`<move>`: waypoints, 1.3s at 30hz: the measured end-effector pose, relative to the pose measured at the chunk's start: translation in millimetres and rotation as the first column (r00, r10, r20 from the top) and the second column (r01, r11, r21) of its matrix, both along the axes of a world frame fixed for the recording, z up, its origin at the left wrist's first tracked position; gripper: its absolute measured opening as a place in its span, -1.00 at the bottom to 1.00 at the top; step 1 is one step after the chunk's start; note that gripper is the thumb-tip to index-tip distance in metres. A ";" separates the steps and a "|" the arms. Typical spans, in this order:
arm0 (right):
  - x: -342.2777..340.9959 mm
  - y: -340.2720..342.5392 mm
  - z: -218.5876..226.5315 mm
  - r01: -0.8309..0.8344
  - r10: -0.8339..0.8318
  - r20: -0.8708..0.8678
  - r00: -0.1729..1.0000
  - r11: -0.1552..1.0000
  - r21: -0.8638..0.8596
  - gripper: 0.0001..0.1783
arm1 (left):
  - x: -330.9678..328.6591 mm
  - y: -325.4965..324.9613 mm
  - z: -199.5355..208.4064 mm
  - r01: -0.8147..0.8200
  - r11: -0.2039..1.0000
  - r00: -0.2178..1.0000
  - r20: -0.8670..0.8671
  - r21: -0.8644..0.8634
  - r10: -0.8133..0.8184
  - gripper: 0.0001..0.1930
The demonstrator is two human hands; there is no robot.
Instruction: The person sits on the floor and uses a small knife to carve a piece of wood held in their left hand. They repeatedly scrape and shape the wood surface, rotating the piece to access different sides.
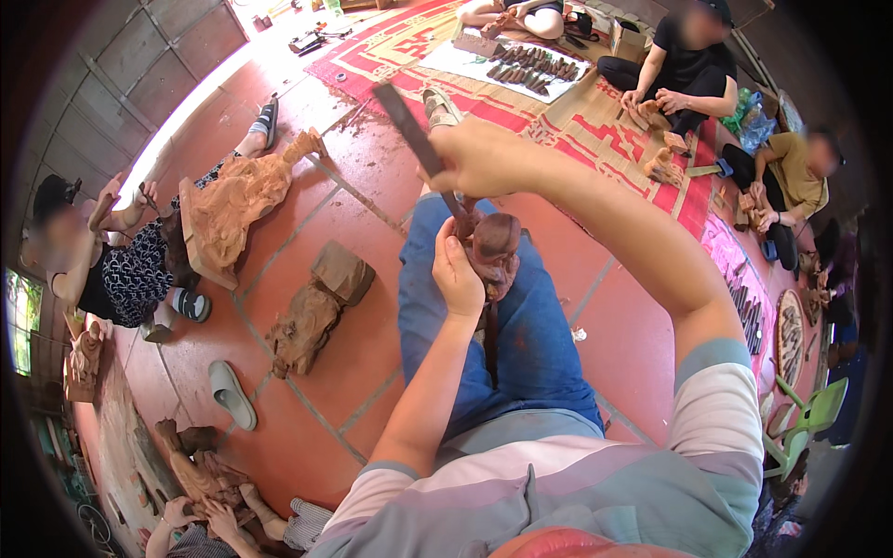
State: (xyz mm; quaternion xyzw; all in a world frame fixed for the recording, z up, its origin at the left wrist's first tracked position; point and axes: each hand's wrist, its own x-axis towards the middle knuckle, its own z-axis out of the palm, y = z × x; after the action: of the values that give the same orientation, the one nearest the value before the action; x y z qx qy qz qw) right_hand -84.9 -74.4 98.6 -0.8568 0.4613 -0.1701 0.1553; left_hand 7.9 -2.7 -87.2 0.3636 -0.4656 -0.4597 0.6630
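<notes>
Right between our knees sits a carved reddish-brown wooden piece (496, 244), its rounded top toward us. Our left hand (459, 276) presses against its left side, fingers closed together and pointing up; we cannot tell exactly what their tips pinch. The left forearm rises from the lower edge, slanting inward, wrist slightly bent. Our right hand (479, 160) is above it, fingers wrapped in a fist around a long dark bar (404, 113), which slants up and leftward, its lower end reaching toward the left fingertips. The right elbow bends out wide, the forearm crossing high from the right. Beneath are our blue jeans (551, 344). Left of them, on red tiles (291, 431), lie a blocky wooden carving (319, 309) and a grey slipper (232, 394). Farther off, a co-worker in black (686, 63) sits on a red-and-tan mat (609, 138).
</notes>
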 end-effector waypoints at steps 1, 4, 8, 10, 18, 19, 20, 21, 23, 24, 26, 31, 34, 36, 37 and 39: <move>0.3 1.0 3.8 0.037 -0.037 -0.007 0.999 0.999 0.004 -0.80 | 0.5 0.5 2.5 -0.014 1.000 0.999 0.028 -0.001 0.014 -0.58; -1.9 -6.9 14.3 0.188 -0.228 -0.148 0.962 0.952 -0.240 -0.79 | 1.1 1.0 5.5 -0.045 0.999 0.994 0.095 -0.012 0.046 -0.59; -1.3 7.6 14.0 0.086 -0.085 0.026 0.996 0.994 -0.068 -0.80 | 2.7 -0.7 -2.1 -0.066 0.998 0.993 0.094 0.001 0.066 -0.59; 4.4 6.5 -10.0 -0.070 0.055 -0.106 0.993 0.988 -0.140 -0.78 | -2.6 0.0 0.9 -0.054 0.999 0.997 0.061 0.009 0.053 -0.59; 1.7 9.0 9.2 -0.003 0.002 0.049 0.999 1.000 0.027 -0.68 | 1.3 -2.7 -3.0 -0.055 0.998 0.997 0.052 -0.003 0.055 -0.59; 6.5 9.0 -3.5 -0.061 0.050 -0.092 0.995 0.991 -0.121 -0.68 | 0.8 0.3 0.9 -0.026 0.999 0.999 0.032 0.022 0.025 -0.59; 1.2 5.5 -7.3 -0.009 -0.001 -0.084 0.996 0.994 -0.113 -0.68 | -1.3 1.4 5.4 -0.026 1.000 0.999 0.045 0.007 0.026 -0.59; -5.1 0.5 -8.8 0.044 -0.052 -0.078 0.996 0.994 -0.105 -0.68 | -4.2 1.9 10.1 -0.026 1.000 0.998 0.056 -0.009 0.027 -0.59; -4.7 -9.4 5.2 0.204 -0.219 -0.072 0.973 0.962 -0.181 -0.78 | -3.0 2.2 7.6 -0.041 0.999 0.997 0.066 -0.021 0.042 -0.59; -6.4 -9.9 17.1 0.209 -0.242 -0.092 0.966 0.938 -0.276 -0.80 | -2.7 1.4 2.1 -0.043 0.999 0.997 0.061 -0.022 0.045 -0.60; -1.4 2.5 19.7 0.160 -0.167 -0.035 0.985 0.975 -0.154 -0.82 | 0.0 -2.0 -2.8 -0.045 0.999 0.997 0.058 -0.022 0.046 -0.60; 1.0 3.1 -2.9 0.076 -0.078 -0.046 0.996 0.996 -0.049 -0.83 | -3.1 -1.4 1.1 -0.018 0.999 1.000 -0.009 -0.031 0.018 -0.59; -0.4 -1.1 12.6 0.181 -0.188 -0.027 0.982 0.969 -0.170 -0.82 | -3.2 -0.2 0.0 -0.061 0.998 0.995 0.076 -0.035 0.063 -0.59; 4.9 4.7 14.8 0.118 -0.119 -0.016 0.993 0.993 -0.025 -0.79 | 2.2 -0.6 -2.1 -0.055 0.998 0.995 0.086 -0.031 0.057 -0.59; 5.2 8.9 5.2 0.052 -0.053 -0.032 0.998 0.998 -0.024 -0.78 | 0.8 -0.8 -0.8 -0.040 0.999 0.996 0.084 -0.031 0.043 -0.59; 3.1 6.9 -3.0 -0.002 -0.010 -0.145 0.989 0.997 -0.081 -0.76 | -1.3 0.1 4.7 -0.031 0.999 0.997 0.075 -0.019 0.033 -0.59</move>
State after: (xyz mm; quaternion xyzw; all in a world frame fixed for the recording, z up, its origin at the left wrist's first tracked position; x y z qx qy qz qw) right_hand -81.9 -67.5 95.7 -0.8716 0.4659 -0.1260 0.0862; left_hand 6.7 -2.7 -82.5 0.3823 -0.4886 -0.4307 0.6554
